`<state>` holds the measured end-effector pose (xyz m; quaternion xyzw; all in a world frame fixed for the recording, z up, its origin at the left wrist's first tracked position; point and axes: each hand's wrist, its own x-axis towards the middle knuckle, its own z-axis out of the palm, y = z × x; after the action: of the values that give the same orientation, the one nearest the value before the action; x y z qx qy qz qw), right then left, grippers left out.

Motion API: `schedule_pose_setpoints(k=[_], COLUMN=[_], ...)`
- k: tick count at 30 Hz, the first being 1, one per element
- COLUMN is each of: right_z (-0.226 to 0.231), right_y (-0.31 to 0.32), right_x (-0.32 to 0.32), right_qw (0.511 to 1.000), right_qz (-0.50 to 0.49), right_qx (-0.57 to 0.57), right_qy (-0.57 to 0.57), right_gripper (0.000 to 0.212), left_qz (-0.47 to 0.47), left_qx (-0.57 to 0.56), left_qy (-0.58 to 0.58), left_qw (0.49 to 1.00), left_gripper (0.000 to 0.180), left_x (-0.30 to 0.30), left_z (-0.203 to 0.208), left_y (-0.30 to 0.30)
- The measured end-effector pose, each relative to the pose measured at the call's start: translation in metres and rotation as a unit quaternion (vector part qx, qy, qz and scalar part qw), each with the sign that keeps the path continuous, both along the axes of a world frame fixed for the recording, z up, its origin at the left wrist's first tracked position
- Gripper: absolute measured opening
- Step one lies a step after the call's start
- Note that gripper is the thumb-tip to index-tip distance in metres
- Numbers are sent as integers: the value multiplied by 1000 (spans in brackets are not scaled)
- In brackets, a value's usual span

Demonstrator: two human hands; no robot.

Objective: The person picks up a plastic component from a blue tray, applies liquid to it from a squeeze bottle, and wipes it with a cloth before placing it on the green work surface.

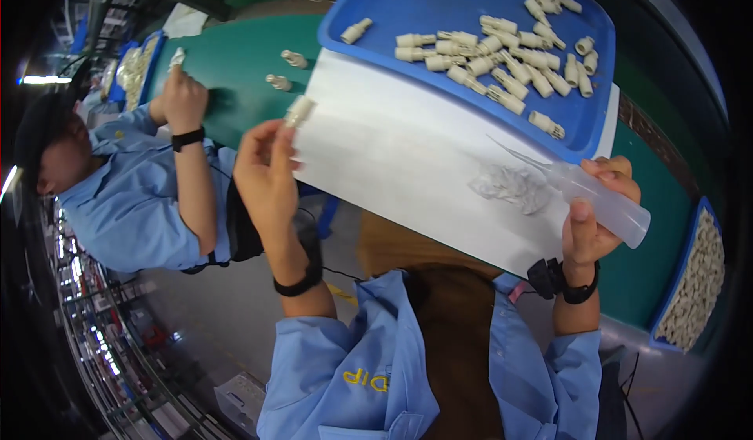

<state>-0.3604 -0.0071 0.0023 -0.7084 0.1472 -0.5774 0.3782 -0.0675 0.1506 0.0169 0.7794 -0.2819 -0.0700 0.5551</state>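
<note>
We hold a small cream part (299,111) in our left hand (267,175), pinched between thumb and fingertips just off the left edge of the white sheet (392,158). Our right hand (594,219) is wrapped around a clear squeeze bottle (604,199) at the sheet's right edge, fingers closed on its body, thumb on top. The bottle's thin nozzle points left over the sheet, toward a blotchy smear (511,185) lying on the sheet near its right end.

Beyond the sheet, a blue tray (439,1) overlaps its far edge. Many cream parts (502,56) of the same kind lie scattered in the tray, most of them bunched toward its right half. Left of the sheet, two loose parts (286,70) sit on the green table (235,56).

Farther left of the sheet, a co-worker in a light blue shirt rests a hand (183,99) on the table, closed around something pale; we cannot tell what it is. Another blue tray (149,60) with cream parts stands past that hand. Right of the sheet, at the table's end, a blue bin (667,314) is heaped with more cream parts. Black bands circle both our wrists.
</note>
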Motion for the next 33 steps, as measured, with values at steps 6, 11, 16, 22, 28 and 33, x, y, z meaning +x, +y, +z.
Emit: schedule_pose_setpoints(k=[6, 11, 16, 22, 28, 33], right_z=[-2, -2, 1, 2, 2, 1], right_y=[2, 1, -2, -4, -9, -13], right_x=[0, 4, 2, 1, 3, 1], right_qw=[1000, 999, 999, 998, 998, 997], right_qz=[-17, -23, -31, -49, -52, -62], right_qx=[5, 19, 19, 32, 29, 28], right_qy=[18, 27, 23, 12, 12, 22], right_gripper=[36, 35, 35, 35, 35, 33], left_qz=[-14, -5, 56, -74, -78, -86], left_qx=[300, 351, 271, 162, 226, 434], left_qy=[-383, -386, -419, -321, -385, -366], left_qw=[873, 853, 865, 930, 891, 819], left_gripper=[10, 18, 13, 16, 18, 17], left_x=[78, 106, 87, 48, 47, 55], left_z=[27, -34, -30, -7, -19, -28], left_y=[-2, -8, -14, -73, -175, -208])
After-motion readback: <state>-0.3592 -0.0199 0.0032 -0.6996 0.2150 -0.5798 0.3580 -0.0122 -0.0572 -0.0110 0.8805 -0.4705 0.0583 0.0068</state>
